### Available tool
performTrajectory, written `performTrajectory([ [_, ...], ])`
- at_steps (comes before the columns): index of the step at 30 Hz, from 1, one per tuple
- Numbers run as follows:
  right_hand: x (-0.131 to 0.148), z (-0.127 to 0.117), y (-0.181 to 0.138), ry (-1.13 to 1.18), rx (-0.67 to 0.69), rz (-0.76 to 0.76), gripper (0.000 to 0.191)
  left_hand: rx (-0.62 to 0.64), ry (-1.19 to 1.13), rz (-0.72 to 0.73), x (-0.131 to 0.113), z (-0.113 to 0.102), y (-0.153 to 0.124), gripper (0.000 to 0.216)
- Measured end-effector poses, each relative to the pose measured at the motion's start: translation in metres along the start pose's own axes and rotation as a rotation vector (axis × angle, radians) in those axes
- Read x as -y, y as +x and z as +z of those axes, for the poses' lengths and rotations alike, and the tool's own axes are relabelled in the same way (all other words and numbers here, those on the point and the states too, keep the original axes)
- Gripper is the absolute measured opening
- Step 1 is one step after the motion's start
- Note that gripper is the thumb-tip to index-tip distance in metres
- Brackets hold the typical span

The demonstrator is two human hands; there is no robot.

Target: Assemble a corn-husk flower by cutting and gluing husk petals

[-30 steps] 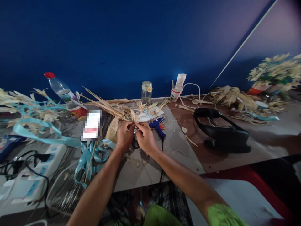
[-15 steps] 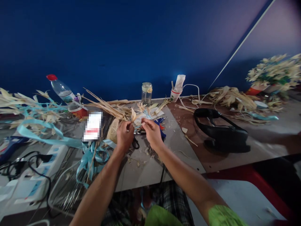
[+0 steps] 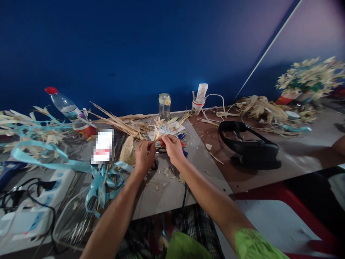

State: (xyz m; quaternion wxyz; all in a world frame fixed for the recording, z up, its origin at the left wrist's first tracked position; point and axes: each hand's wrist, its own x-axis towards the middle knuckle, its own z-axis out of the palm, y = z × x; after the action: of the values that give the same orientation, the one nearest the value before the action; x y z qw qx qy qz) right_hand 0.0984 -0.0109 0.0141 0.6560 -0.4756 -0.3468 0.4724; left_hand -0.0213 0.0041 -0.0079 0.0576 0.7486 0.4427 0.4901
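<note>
Pinching a dried husk piece [image 3: 156, 134] between the fingertips of my left hand [image 3: 143, 157] and right hand [image 3: 174, 149], I held it just above the desk [image 3: 205, 169], where both could grip it. Scissors [image 3: 154, 166], I think, lay under the hands, beside a blue glue gun [image 3: 184, 152].

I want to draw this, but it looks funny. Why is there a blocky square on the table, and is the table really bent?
Head view: the blocky square is a pixelated patch hiding what lies under it; the table looks bowed, likely lens distortion; the blue wall dims toward the left; the left hand and right hand, pinching a dried leaf, look sharp.
</note>
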Motion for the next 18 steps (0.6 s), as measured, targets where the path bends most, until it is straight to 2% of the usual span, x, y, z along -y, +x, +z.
performTrajectory([
  [3,0.002,0.001,0.0,0.176,0.016,0.094,0.022,-0.006,0.001,-0.004,-0.001,0.0,0.0,0.012],
  [7,0.002,0.002,0.001,0.431,0.11,0.299,0.016,-0.003,-0.036,0.004,-0.003,-0.003,0.0,0.012],
  [9,0.001,0.002,0.0,0.453,0.148,0.371,0.02,-0.009,-0.047,-0.009,-0.003,-0.004,0.001,0.01],
  [11,0.001,0.0,-0.001,0.349,0.134,0.341,0.03,-0.026,-0.037,-0.037,-0.001,-0.004,0.001,0.007],
  [13,0.003,-0.004,-0.003,0.147,0.023,0.152,0.039,-0.042,-0.026,-0.065,0.001,-0.004,0.001,0.006],
  [16,0.01,-0.01,-0.007,-0.25,-0.179,-0.36,0.038,-0.046,-0.036,-0.086,0.002,-0.003,0.001,0.006],
  [18,0.014,-0.012,-0.009,-0.494,-0.186,-0.639,0.035,-0.032,-0.044,-0.08,0.001,-0.002,0.001,0.008],
])
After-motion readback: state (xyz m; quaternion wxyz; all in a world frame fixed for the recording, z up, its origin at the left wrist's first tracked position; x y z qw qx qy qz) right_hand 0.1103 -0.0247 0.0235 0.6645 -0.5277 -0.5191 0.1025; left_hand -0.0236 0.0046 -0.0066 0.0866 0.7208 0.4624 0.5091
